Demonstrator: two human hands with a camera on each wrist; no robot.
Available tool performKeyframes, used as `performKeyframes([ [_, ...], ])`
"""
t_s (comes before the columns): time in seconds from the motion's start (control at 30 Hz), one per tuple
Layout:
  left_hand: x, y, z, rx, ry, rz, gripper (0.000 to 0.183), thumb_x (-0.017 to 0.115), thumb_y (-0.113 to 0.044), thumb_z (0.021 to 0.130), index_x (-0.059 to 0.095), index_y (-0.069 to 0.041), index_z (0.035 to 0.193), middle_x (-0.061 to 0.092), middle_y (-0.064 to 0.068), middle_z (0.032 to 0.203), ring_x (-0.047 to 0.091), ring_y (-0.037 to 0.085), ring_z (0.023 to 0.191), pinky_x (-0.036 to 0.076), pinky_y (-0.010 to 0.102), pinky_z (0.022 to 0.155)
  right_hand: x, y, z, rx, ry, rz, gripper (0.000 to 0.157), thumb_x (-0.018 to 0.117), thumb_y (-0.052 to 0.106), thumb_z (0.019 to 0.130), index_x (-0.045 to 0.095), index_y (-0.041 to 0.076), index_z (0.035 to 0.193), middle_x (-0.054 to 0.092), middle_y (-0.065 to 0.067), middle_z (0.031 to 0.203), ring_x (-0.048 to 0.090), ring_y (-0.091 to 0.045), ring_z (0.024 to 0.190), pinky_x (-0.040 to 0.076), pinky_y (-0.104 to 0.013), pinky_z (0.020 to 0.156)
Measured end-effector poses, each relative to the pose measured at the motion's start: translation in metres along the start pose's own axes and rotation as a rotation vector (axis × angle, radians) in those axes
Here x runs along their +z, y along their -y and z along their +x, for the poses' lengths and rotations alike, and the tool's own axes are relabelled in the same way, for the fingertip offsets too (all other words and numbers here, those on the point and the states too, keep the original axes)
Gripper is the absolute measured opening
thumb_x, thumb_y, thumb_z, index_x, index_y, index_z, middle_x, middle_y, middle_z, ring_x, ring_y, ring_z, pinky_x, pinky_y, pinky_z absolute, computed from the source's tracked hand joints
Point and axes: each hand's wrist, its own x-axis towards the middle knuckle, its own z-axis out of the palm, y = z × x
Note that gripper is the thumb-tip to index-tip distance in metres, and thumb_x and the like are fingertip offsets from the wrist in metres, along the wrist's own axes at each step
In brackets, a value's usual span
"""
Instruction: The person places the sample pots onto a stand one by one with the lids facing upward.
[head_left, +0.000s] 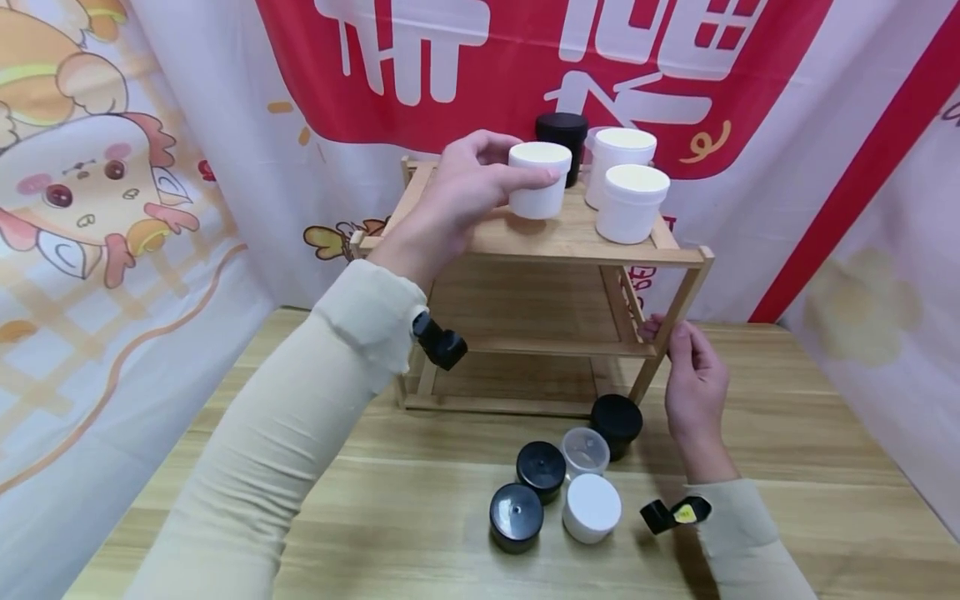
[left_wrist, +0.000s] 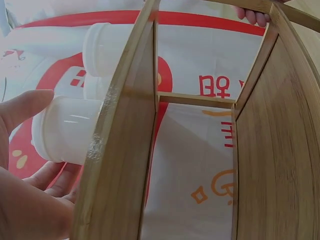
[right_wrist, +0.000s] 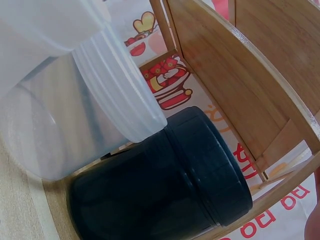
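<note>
My left hand [head_left: 472,183] holds a white lidded jar [head_left: 538,187] between thumb and fingers, over the front left of the wooden rack's [head_left: 525,242] top board. Whether the jar's base touches the board I cannot tell. Beside it on the top board stand two more white jars [head_left: 628,212], and a black jar [head_left: 561,137] at the back; a pale container behind them is mostly hidden. My right hand [head_left: 697,383] grips the rack's right front post [head_left: 671,321], fingers partly hidden behind it. The left wrist view shows the held jar [left_wrist: 70,130] lying between thumb and fingers.
In front of the rack, on the wooden table [head_left: 375,517], stand several black jars [head_left: 516,512], a white jar [head_left: 592,507] and a clear container [head_left: 586,451]. A black jar [right_wrist: 160,175] sits close to the right wrist camera. Printed cloth [head_left: 225,125] hangs behind.
</note>
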Motion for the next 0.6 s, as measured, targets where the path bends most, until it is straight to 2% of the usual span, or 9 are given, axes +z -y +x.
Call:
performKeyframes([
  [0.4,0.01,-0.002,0.009,-0.058,-0.031,0.018,0.061,0.088,-0.031,0.089,0.058,-0.024,0.142,0.058,-0.003,0.147,0.054,0.015,0.131,0.055,0.035,0.107,0.0,0.001,0.001,-0.005,-0.005,0.01,0.048,0.053,0.037,0.113,0.073,-0.004,0.126,0.079,0.001,0.114,0.077,-0.012,0.107,0.054,-0.018,0.107],
  [0.6,0.015,-0.006,0.015,-0.122,-0.056,0.054,0.062,0.088,-0.032,0.089,0.056,-0.025,0.141,0.056,-0.003,0.148,0.052,0.015,0.131,0.055,0.035,0.106,0.0,0.003,0.0,0.003,-0.005,-0.007,0.049,0.052,0.037,0.114,0.072,-0.005,0.129,0.079,0.002,0.117,0.077,-0.01,0.107,0.054,-0.017,0.107],
])
